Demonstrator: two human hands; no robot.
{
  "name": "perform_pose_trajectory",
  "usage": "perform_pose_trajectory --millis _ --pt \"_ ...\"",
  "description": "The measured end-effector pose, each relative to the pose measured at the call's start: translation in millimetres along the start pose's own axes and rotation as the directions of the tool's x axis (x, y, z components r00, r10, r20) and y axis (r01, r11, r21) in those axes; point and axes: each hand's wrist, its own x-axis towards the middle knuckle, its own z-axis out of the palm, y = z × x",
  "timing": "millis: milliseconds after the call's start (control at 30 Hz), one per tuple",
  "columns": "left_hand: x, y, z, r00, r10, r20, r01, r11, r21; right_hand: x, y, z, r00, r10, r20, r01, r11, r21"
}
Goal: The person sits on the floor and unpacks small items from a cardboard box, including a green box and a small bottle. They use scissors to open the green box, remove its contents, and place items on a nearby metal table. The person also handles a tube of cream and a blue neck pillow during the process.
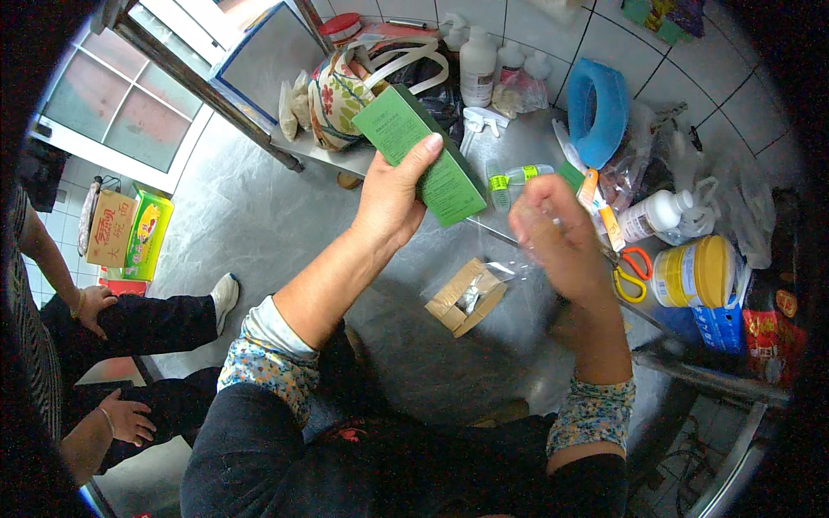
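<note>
My left hand [392, 188] grips a green carton [424, 155] printed with small writing, the thumb lying across its face. To the right, my right hand [554, 226] is raised with curled fingers and blurred by motion. Beneath its fingers shows some clear plastic film [511, 269]; whether the fingers hold it, I cannot tell. An opened brown cardboard box [447, 311] with crumpled wrapping in it sits below, on the floor side of the metal table's edge. Two small clear bottles with yellow-green labels [498, 184] lie on the table between my hands.
On the metal table [476, 139] are a floral bag [330, 97], white bottles [478, 68], a spray nozzle [482, 120], a blue ring-shaped item [596, 113], scissors [631, 275] and a yellow-lidded tub [693, 272]. A seated person's hand [96, 307] rests at left, near boxes [110, 230].
</note>
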Motion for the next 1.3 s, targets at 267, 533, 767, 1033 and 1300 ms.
perform_pose_trajectory --millis 267,533,767,1033,1300 --pt "1 3 1 0.986 -0.162 0.043 0.166 0.981 -0.103 -5 -8 -31 0.984 -0.081 -0.16 0.107 0.982 0.157" --pt "-10 3 3 0.964 0.01 0.266 -0.043 0.992 0.12 -6 -19 -38 0.961 -0.187 -0.202 0.233 0.944 0.233" --pt "-22 7 8 0.927 0.099 0.362 -0.269 0.848 0.457 -12 -22 -40 0.974 -0.185 -0.13 0.21 0.952 0.223" --pt "-17 9 9 0.569 0.455 0.685 -0.814 0.194 0.547 -9 -17 -33 0.947 -0.32 0.006 0.32 0.947 -0.009" --pt "-18 9 7 0.506 0.438 0.743 -0.855 0.142 0.499 -11 -23 -28 0.974 -0.228 -0.008 0.228 0.974 0.001"
